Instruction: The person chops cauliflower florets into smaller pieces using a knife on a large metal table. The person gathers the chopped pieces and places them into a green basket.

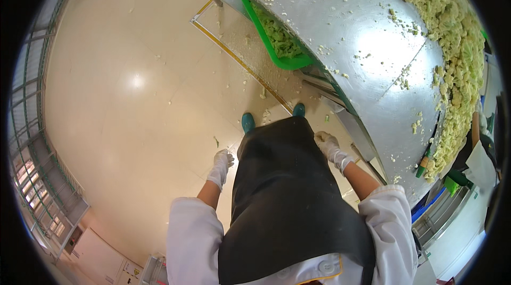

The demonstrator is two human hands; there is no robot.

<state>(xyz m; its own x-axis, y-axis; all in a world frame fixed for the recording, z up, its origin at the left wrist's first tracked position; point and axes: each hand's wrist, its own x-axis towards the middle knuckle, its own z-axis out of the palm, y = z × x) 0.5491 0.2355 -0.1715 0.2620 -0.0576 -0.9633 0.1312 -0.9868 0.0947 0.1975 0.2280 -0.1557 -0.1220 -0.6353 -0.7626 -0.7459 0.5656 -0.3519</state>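
My left hand (223,164), in a thin whitish glove, hangs beside the black apron (291,189) with its fingers curled in; nothing shows in it. On the apron's other side, my right hand (329,147) wears the same kind of glove, fingers folded, near the edge of the steel table (367,105). No object is visible in that hand either. A long heap of cut cauliflower florets (459,73) covers the table's far side. A knife with a green handle (423,165) lies beside the heap, and small crumbs are scattered over the metal.
A green crate (279,59) of leafy green pieces is below the tabletop. Yellow floor tape (243,67) runs near the teal boots (248,122). Wire racks (34,105) line the left side. Another person's forearm (475,127) is across the table. Scraps dot the floor (131,133).
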